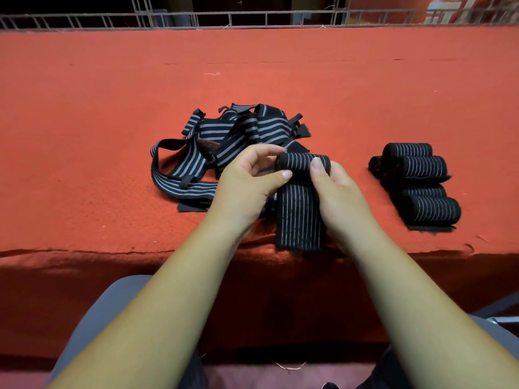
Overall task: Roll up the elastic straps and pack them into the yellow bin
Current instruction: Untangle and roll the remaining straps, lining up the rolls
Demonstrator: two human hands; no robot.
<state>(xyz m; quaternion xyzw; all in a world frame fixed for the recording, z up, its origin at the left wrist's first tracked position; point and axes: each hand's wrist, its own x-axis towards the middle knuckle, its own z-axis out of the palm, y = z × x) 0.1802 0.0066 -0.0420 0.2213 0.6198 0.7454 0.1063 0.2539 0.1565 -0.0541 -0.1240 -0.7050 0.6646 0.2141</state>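
Observation:
A black elastic strap with thin grey stripes [299,217] lies on the red table, its far end wound into a short roll. My left hand [250,178] pinches the roll's left end. My right hand [331,186] grips its right end, thumb on top. The strap's flat tail runs toward me to the table's front edge. Just behind my hands lies a tangled pile of loose straps [224,138]. Several finished rolls [415,183] sit in a row at the right. No yellow bin is in view.
The red cloth-covered table [112,108] stretches far left and right. A white wire rack [252,19] runs along its back edge. My lap and a grey chair arm [500,307] are below the front edge.

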